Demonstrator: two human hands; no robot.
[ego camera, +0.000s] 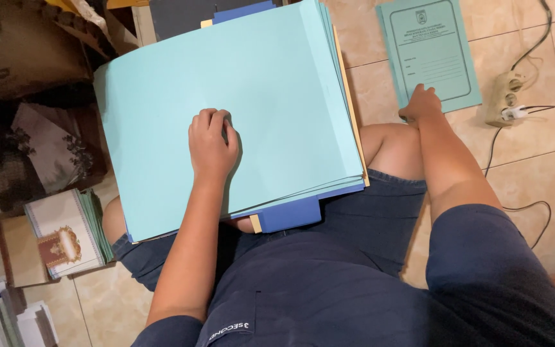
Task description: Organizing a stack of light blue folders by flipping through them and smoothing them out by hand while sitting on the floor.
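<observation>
Teal sheets [277,83] under hands [212,144], seemingly.

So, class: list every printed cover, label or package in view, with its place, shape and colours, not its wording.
Printed folder cover: floor, upper right, under the right hand; teal rectangle, dark framed print.
Booklet stack: lower left; white cover, gold emblem, green edges.
Shirt label: bottom centre; white lettering on navy.

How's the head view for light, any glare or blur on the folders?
Head view: even indoor light, no glare on the light-blue folder stack; left hand casts a soft shadow there; both hands sharp, right hand on the printed folder; left edge darker.
</observation>
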